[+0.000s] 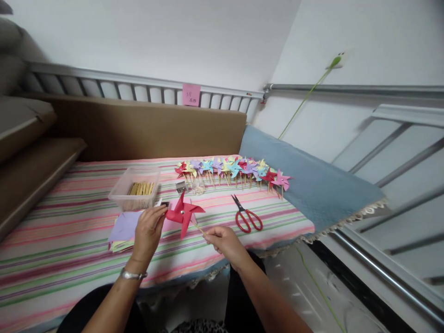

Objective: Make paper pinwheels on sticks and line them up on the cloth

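A red paper pinwheel (182, 212) with a silver pin at its centre is held up over the striped cloth. Its thin wooden stick is pinched low down between the thumb and fingers of my right hand (222, 243). At the tip of the left blade, my left hand (150, 227) has its thumb and fingers drawn together on the paper. Close behind those fingertips is a small black object (165, 204) that I cannot make out. Pink paper (169, 225) lies beneath the pinwheel, beside a stack of coloured sheets (126, 226) partly covered by my left hand.
Red-handled scissors (247, 217) lie to the right. Wooden sticks fill part of a clear plastic box (118, 187). Finished pinwheels (236, 169) stand in a row at the back. A small metallic box (181, 187) and a clear dish (198, 188) are in the middle.
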Demonstrator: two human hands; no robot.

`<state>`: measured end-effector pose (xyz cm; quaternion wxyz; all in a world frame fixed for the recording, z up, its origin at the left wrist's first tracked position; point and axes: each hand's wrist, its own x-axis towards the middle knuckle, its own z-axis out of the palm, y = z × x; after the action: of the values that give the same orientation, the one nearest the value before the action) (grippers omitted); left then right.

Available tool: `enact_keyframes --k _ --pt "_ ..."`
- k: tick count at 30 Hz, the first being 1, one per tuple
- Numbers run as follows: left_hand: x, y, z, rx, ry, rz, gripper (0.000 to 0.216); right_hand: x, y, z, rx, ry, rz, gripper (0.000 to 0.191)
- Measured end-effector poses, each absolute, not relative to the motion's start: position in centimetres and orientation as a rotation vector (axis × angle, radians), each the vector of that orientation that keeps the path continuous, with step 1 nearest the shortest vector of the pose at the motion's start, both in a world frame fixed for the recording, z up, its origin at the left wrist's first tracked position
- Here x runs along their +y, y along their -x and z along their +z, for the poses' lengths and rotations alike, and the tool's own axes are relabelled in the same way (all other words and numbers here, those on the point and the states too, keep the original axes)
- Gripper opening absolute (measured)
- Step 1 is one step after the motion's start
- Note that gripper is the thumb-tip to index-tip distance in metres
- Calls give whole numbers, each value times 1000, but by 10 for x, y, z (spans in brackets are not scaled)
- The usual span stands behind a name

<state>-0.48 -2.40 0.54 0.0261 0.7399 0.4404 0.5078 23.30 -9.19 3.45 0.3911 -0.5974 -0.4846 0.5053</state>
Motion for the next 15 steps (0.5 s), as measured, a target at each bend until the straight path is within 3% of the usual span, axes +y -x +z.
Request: enact_keyframes --k 10,15 --pt "-67 -48 13 1354 -2496 1520 12 -100 -241 32 -1069 1356 1360 19" --pt "-84 -74 8 1173 -2530 1439 31 -95 -260 17 -919 1235 1364 23"
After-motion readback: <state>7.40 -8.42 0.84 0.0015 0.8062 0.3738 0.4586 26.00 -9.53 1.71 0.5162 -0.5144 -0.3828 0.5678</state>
